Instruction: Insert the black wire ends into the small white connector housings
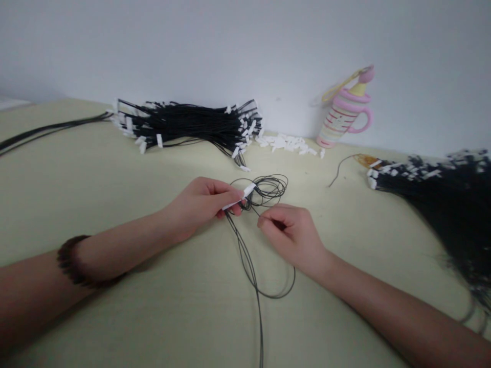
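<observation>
My left hand (201, 204) pinches a thin black cord (251, 266) together with a small white strip (240, 198) near the middle of the pale table (115, 179). The cord coils in small loops (268, 189) just beyond my fingers and trails toward me in a long loop. My right hand (293, 235) lies beside it with fingers curled, fingertips pinched at the cord close to the left hand.
A bundle of black cords with white tags (187, 125) lies at the back left. Another large bundle (448, 204) fills the right side. Loose white tags (287, 143) sit by the wall next to a pink striped cup (345, 115). More cords (46, 130) run off the left.
</observation>
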The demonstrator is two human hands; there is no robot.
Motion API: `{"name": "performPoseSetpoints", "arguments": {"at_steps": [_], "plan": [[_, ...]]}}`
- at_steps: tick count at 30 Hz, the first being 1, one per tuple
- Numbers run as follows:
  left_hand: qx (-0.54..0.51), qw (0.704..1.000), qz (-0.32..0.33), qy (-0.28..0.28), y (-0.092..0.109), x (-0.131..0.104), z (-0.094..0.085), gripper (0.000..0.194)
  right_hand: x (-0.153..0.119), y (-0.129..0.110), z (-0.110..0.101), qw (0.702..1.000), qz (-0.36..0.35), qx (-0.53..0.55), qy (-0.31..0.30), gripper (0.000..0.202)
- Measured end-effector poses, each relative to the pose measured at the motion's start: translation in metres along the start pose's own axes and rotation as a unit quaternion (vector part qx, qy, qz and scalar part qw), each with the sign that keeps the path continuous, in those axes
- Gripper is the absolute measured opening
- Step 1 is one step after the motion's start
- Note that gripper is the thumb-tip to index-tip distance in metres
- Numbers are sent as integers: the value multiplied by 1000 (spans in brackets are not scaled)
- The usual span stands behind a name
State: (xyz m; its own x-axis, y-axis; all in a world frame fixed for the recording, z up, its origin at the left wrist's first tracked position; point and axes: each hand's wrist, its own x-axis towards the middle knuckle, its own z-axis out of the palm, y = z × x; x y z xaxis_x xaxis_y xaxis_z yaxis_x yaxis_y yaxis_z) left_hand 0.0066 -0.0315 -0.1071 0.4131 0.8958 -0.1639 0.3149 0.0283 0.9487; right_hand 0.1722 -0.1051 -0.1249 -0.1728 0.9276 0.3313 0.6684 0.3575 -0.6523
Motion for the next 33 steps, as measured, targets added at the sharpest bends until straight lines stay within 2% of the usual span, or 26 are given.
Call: {"name": "performPoseSetpoints", "arguments": {"at_steps": [12, 18, 24, 33], "plan": [[55, 998, 34, -4, -7, -2, 0, 27, -2, 1, 2, 1000, -12, -21, 19, 18], [132, 986, 99, -8, -6, -8, 7, 28, -2, 1, 3, 998, -43, -29, 23, 20], [140, 983, 117, -35, -6, -19, 14, 27, -5, -1, 3, 996, -71, -54, -11, 18], [132, 983, 125, -36, -8, -17, 13, 25, -5, -1, 4, 996, -82, -37, -12, 18]]}}
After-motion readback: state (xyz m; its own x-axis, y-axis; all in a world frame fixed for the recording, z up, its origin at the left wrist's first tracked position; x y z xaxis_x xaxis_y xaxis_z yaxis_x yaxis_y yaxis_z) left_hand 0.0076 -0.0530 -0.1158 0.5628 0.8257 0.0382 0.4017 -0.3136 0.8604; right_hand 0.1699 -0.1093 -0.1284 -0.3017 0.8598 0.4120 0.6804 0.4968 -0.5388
